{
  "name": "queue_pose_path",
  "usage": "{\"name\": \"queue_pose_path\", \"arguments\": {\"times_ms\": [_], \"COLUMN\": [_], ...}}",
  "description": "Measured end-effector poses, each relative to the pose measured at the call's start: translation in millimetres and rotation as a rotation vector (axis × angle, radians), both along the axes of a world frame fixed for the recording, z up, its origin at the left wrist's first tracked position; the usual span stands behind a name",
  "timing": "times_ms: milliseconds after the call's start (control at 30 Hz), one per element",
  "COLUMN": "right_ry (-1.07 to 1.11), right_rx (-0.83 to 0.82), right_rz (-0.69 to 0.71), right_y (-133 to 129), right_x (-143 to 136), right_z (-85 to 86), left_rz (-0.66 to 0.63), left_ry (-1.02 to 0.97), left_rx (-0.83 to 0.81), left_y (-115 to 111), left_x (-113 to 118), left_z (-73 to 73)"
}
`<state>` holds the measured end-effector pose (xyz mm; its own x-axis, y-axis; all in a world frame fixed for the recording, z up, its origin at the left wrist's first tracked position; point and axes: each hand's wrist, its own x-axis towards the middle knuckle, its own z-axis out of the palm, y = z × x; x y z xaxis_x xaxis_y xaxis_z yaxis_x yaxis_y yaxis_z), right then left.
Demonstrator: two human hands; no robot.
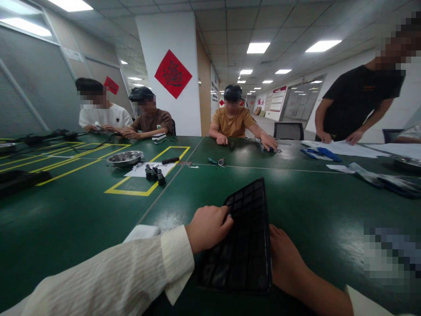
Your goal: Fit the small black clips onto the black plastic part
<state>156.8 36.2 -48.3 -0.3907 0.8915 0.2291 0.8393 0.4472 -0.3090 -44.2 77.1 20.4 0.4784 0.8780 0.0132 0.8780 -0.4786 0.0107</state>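
Observation:
A black tray with a grid of square compartments (245, 245) is tilted up steeply in front of me, over the green table. My right hand (286, 259) holds it at its right edge, with the fingers hidden behind it. Against the left part of its face is my left hand (210, 226), closed, with curled fingers and the thumb pressed in at the compartments. Whatever those fingers pinch is too small or too dark to make out. The lower compartments look dark, and their contents cannot be told.
A white object (142, 232) lies behind my left forearm. Further off on the green table (312, 206) are a metal bowl (125, 159), black cylindrical parts (155, 174), pliers (215, 162) and blue gloves (320, 154). Several people are at the far side.

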Motion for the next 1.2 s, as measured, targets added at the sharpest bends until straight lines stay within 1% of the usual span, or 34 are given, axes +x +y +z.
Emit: {"name": "queue_pose_path", "arguments": {"times_ms": [233,567,733,900,1033,1200], "right_ry": [0.003,-0.003,-0.008,-0.011,-0.018,-0.021], "right_rx": [0.012,0.006,-0.012,0.015,0.012,0.009], "right_rz": [-0.006,-0.001,0.011,0.01,0.005,0.02], "right_y": [-1.4,-2.0,-1.3,-0.5,-0.9,0.0], "right_x": [0.3,-0.2,0.6,0.3,0.7,2.2], "right_z": [-0.5,1.4,0.1,-0.6,-0.6,-3.5], "left_rz": [-0.019,-0.008,-0.001,0.006,-0.013,0.003], "left_ry": [0.01,0.004,-0.002,-0.006,-0.003,-0.002], "left_rx": [0.0,0.006,-0.02,-0.026,-0.022,-0.021], "left_y": [0.4,-0.4,-1.0,-1.4,-0.7,-0.8], "left_x": [-0.8,-0.6,0.2,0.9,0.4,0.8], "left_z": [-0.5,0.5,2.1,4.0,2.9,2.0]}}
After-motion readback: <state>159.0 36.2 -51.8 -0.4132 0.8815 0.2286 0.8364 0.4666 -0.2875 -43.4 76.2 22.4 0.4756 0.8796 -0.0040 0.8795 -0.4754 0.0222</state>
